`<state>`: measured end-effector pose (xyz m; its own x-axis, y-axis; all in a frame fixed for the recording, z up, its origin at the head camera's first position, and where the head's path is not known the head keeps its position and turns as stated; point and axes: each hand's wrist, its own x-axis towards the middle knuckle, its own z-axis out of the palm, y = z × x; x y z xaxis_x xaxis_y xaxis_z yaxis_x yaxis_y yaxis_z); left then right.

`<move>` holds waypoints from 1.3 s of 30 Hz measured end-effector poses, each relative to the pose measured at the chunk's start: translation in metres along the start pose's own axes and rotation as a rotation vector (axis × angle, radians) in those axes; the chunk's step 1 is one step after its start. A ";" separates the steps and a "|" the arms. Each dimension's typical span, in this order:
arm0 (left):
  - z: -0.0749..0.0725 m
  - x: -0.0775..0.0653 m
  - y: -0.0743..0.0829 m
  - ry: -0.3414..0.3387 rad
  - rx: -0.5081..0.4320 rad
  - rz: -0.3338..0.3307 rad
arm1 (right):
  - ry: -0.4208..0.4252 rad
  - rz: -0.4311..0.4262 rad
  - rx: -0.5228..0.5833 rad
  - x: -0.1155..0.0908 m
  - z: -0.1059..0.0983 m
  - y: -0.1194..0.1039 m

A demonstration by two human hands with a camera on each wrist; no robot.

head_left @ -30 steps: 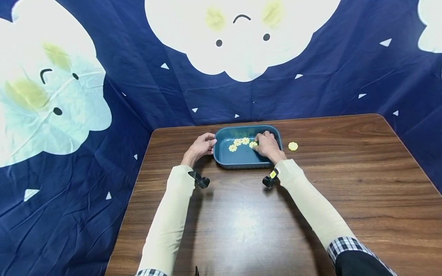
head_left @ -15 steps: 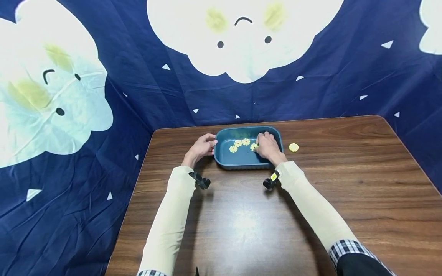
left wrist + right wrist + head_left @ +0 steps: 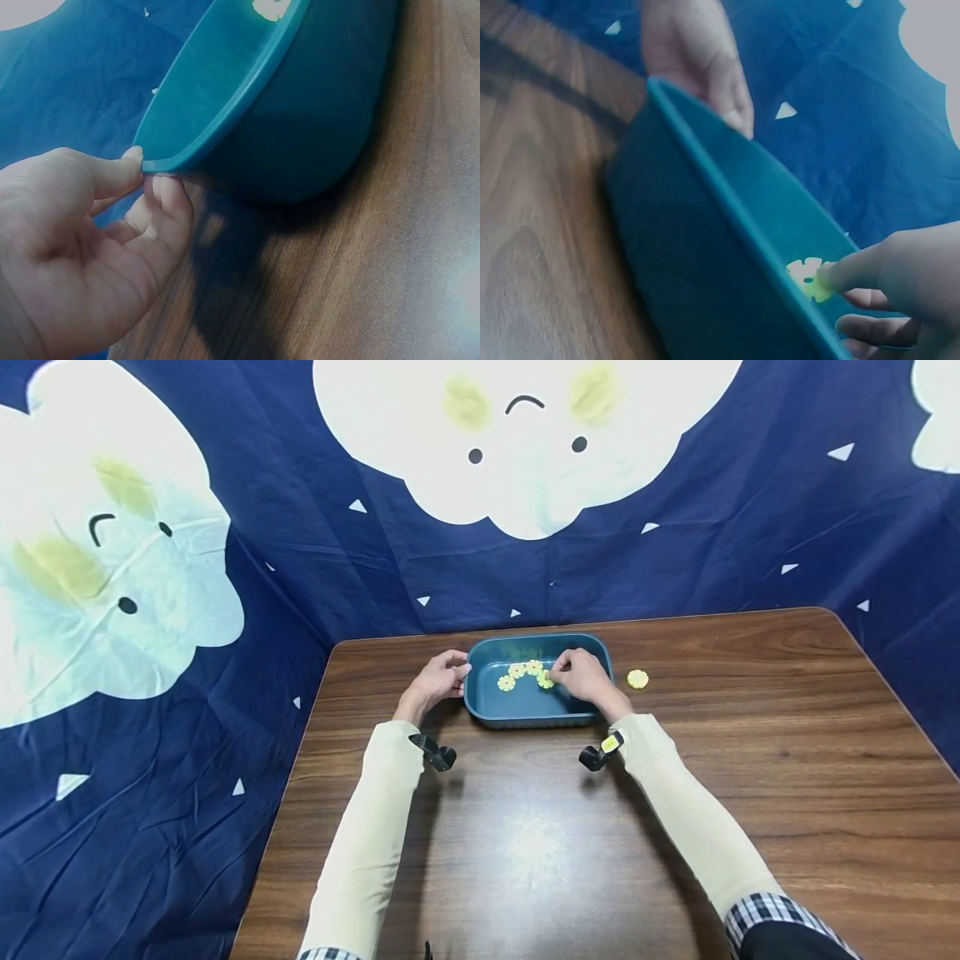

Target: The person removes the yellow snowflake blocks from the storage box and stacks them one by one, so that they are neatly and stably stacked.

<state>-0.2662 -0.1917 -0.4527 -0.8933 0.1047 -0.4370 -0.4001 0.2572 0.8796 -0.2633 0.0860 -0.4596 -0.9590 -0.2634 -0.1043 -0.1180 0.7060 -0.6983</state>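
A dark teal plastic basin stands on the table near its back edge. My left hand pinches the basin's left rim between thumb and fingers, as the left wrist view shows closely. My right hand reaches over the right part of the basin. Its thumb and fingertips pinch the edge of a yellow flower-shaped slotted disc, which has a small hole in its middle. Several such discs form a curved row inside the basin; whether they are joined I cannot tell.
One more yellow slotted disc lies on the wooden table, just right of the basin. A blue cloth with white clouds hangs behind the table and along its left side.
My right hand has risen slightly and its fingertips have drawn together. The disc at them has shifted a little left, towards the row. My left hand stays on the rim.
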 end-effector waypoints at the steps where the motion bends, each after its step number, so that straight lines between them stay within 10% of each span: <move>1: 0.000 0.000 0.000 0.002 0.002 -0.001 | 0.006 0.003 0.024 -0.001 -0.001 0.000; 39: 0.000 -0.001 0.000 -0.001 0.011 -0.009 | 0.303 0.064 0.260 -0.029 -0.053 0.031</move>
<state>-0.2652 -0.1922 -0.4526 -0.8898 0.1031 -0.4446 -0.4056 0.2683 0.8738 -0.2524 0.1505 -0.4409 -0.9994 0.0092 0.0332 -0.0237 0.5144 -0.8572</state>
